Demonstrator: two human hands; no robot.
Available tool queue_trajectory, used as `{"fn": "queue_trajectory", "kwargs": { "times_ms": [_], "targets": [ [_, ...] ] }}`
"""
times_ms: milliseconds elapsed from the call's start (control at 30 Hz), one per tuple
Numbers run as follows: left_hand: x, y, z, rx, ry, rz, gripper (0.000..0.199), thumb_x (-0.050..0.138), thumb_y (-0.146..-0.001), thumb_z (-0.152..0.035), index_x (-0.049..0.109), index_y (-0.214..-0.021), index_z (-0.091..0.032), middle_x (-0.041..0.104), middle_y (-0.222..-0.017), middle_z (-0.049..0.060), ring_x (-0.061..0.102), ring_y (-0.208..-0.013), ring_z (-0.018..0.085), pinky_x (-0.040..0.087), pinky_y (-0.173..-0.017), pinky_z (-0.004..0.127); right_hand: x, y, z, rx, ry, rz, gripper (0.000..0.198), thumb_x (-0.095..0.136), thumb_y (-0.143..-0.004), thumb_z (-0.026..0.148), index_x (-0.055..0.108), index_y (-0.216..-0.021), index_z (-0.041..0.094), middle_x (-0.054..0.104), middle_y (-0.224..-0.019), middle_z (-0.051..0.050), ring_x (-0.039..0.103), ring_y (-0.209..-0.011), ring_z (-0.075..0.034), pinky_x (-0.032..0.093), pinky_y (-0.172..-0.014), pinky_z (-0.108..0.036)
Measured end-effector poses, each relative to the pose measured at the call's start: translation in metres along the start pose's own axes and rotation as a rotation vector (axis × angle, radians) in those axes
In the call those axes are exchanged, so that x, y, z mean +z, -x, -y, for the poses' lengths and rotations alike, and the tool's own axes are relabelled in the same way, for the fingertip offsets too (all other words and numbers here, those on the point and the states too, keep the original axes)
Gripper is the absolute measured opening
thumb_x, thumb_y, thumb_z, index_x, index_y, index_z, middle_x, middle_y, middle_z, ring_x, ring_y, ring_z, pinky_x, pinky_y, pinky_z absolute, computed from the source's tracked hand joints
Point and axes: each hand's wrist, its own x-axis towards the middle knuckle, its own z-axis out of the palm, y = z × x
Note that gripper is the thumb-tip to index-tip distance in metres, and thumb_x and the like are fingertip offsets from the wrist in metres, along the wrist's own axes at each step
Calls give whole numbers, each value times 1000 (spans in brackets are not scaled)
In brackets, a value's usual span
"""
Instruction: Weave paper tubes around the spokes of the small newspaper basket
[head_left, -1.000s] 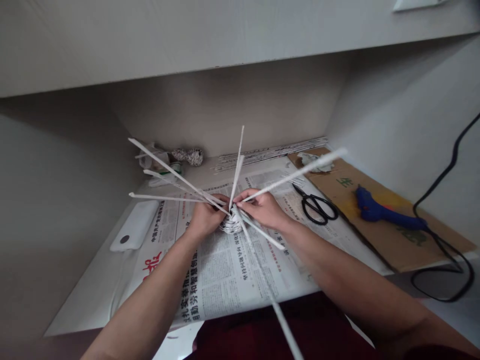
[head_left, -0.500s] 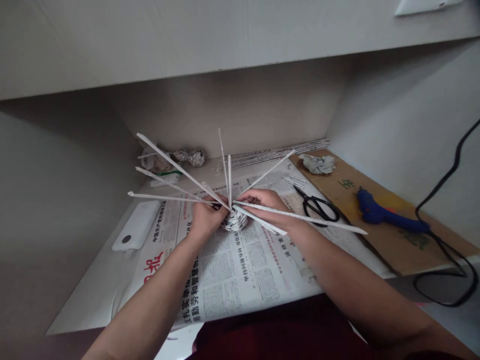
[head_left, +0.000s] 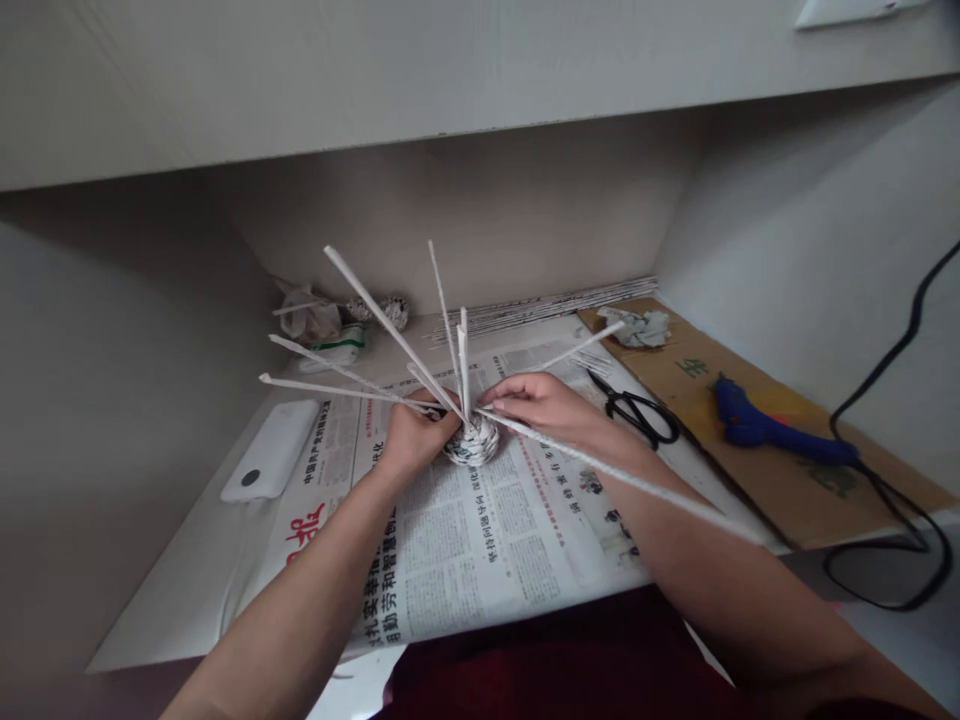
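Fingers (head_left: 517,385) in a pinch on a skinny paper rod (head_left: 577,453) (right hand (head_left: 547,405)), clamped onto a roundish, ropey woven paper piece (head_left: 474,445) (left hand (head_left: 415,435)). Stiff white tubes (head_left: 384,320) up top. All over newspaper (head_left: 442,570), around the middle of the table (head_left: 172,590), with black scissors (head_left: 618,400) nearer the right edge.

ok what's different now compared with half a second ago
The tall paper stick on the left has swung up and to the right, standing steeper. On the right, the long stick now slopes lower. The shorter stick that pointed down to the right no longer shows there. The left hand and right hand stay at the woven piece; the scissors and glue gun lie as before.
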Motion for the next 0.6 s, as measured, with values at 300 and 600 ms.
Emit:
{"fn": "queue_trajectory", "kwargs": {
  "times_ms": [300,600],
  "targets": [
    [-1,1,0,135,-97,20,6,65,-74,-17,70,-77,-17,73,-75,3,67,-68,17,52,-65,27,11,-5,0,-46,-451,17,32,61,-85,30,65,-114,17,71,-106,-10,66,-96,-19,53,-84,-34],
    [-1,3,-4,129,-195,75,7,63,-76,-18,70,-75,-18,72,-74,3,66,-69,17,52,-66,28,30,-7,-18,-202,272,-275,25,69,-76,31,71,-99,21,68,-77,0,60,-65,-12,47,-63,-25]
  ]
}}
